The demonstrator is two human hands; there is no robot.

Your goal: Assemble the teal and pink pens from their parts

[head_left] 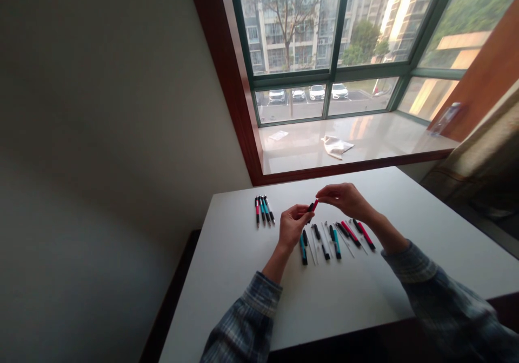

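Note:
Both my hands are raised a little above the white table [344, 293], holding one small pen piece [312, 207] between them, red at one end and black at the other. My left hand [292, 226] pinches its black end. My right hand [345, 198] pinches the red end from above. Below my hands lie several loose pen parts [336, 239]: teal, black and red barrels and thin white refills, laid in a row. A group of several whole pens [263, 210] lies side by side to the left of them.
The table stands against a wide window sill [365, 141] with a crumpled white cloth [335, 146] and a paper scrap [278, 135] on it. A grey wall is at the left. A padded chair or sofa arm [482, 152] is at the right.

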